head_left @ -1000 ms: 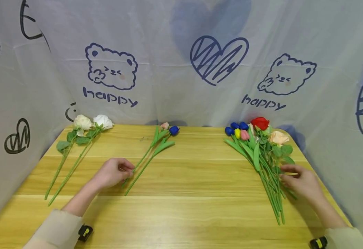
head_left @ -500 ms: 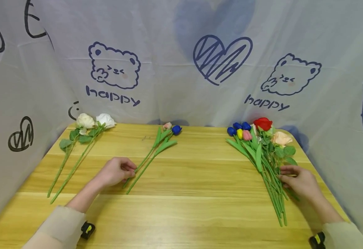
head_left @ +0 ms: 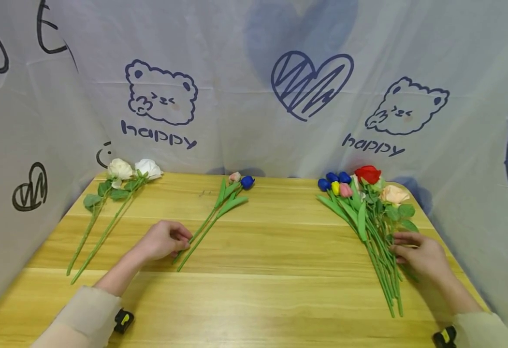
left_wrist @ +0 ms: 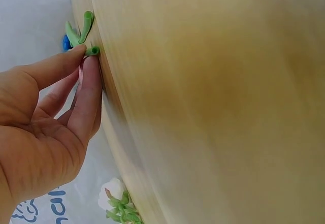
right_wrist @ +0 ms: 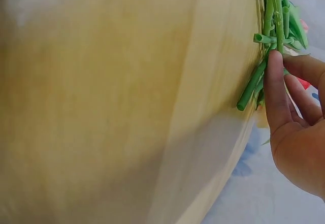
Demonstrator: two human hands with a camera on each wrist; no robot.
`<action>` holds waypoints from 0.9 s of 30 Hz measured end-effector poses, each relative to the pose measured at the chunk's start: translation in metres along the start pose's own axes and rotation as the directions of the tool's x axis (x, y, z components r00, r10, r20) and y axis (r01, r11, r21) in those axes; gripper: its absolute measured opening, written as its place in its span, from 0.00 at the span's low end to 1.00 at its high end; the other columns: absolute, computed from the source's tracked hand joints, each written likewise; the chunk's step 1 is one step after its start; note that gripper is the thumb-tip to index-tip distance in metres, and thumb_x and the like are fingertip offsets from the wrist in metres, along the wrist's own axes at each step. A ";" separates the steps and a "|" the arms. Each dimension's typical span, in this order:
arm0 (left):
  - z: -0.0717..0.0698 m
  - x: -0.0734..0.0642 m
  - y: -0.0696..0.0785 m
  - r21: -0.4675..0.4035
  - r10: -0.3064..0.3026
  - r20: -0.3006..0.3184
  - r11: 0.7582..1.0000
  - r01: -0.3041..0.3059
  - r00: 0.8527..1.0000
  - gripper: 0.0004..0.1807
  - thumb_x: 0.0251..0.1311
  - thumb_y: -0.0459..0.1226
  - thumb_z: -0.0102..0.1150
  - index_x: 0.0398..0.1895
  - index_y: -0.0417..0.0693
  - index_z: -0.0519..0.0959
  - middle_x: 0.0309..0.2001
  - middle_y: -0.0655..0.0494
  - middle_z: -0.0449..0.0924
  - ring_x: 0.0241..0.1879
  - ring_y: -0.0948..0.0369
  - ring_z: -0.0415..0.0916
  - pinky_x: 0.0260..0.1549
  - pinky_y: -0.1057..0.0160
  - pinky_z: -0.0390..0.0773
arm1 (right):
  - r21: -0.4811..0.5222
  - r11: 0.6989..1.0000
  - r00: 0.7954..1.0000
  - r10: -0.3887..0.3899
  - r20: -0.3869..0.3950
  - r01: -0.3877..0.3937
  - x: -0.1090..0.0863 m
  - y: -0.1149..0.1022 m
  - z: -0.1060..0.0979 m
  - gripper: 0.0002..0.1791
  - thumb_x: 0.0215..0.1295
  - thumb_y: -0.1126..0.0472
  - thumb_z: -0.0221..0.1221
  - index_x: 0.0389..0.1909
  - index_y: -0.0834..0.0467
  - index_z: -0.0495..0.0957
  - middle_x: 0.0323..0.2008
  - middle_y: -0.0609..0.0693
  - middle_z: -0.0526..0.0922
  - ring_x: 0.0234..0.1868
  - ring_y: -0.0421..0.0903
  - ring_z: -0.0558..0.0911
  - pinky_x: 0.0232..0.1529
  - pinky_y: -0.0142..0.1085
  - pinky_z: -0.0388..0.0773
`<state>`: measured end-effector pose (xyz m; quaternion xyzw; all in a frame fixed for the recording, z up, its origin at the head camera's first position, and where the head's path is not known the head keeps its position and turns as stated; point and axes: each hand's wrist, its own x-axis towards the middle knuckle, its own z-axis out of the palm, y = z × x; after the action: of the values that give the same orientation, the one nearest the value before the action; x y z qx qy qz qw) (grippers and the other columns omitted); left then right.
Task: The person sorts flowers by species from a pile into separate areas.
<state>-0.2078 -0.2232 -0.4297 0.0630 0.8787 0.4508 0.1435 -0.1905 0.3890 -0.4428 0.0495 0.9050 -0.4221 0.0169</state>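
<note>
At the left of the middle, my left hand (head_left: 165,240) pinches the lower stem of a pale pink tulip (head_left: 234,177) between thumb and fingertips. That cut stem end (left_wrist: 93,51) pokes out past the thumb in the left wrist view. A blue tulip (head_left: 247,182) lies alongside, its stem just to the right. On the right, my right hand (head_left: 423,257) is at the edge of a mixed bunch of artificial flowers, and its thumb and forefinger pinch a green stem (right_wrist: 278,18). The bunch includes a red rose (head_left: 368,174), a peach rose (head_left: 395,194) and several tulips.
Two roses, one cream (head_left: 120,168) and one white (head_left: 148,168), lie at the far left with their stems toward me. Everything rests on a wooden table (head_left: 271,304). A printed cloth (head_left: 236,111) hangs behind and along both sides.
The head view has shifted slightly, moving the scene a little to the right. Both hands stay at the same stems, and the flowers lie as before.
</note>
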 end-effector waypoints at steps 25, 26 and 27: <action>-0.011 -0.002 0.024 -0.192 0.049 -0.132 0.979 -0.074 0.990 0.22 0.75 0.39 0.60 0.64 0.32 0.76 0.54 0.37 0.81 0.50 0.45 0.81 0.46 0.53 0.88 | 0.181 0.983 0.989 -0.001 -0.151 0.029 -0.013 -0.016 -0.003 0.30 0.73 0.54 0.65 0.68 0.66 0.74 0.40 0.20 0.80 0.34 0.36 0.89 0.38 0.34 0.88; -0.009 -0.002 0.027 -0.199 0.059 -0.143 0.976 -0.087 0.988 0.22 0.75 0.39 0.60 0.64 0.33 0.77 0.54 0.37 0.81 0.51 0.44 0.81 0.46 0.52 0.88 | 0.202 0.979 0.986 -0.004 -0.166 0.038 -0.014 -0.019 -0.002 0.28 0.73 0.54 0.66 0.67 0.64 0.75 0.41 0.21 0.81 0.35 0.35 0.88 0.38 0.33 0.88; -0.007 -0.001 0.031 -0.208 0.070 -0.154 0.973 -0.102 0.986 0.21 0.75 0.39 0.61 0.63 0.33 0.77 0.54 0.37 0.81 0.51 0.44 0.81 0.47 0.51 0.88 | 0.226 0.973 0.983 -0.008 -0.182 0.049 -0.014 -0.021 -0.001 0.26 0.73 0.55 0.66 0.66 0.62 0.77 0.41 0.22 0.82 0.35 0.34 0.88 0.38 0.33 0.88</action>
<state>-0.2096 -0.2110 -0.4008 0.0521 0.8294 0.5523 0.0652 -0.1784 0.3753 -0.4245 0.0761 0.8486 -0.5179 -0.0769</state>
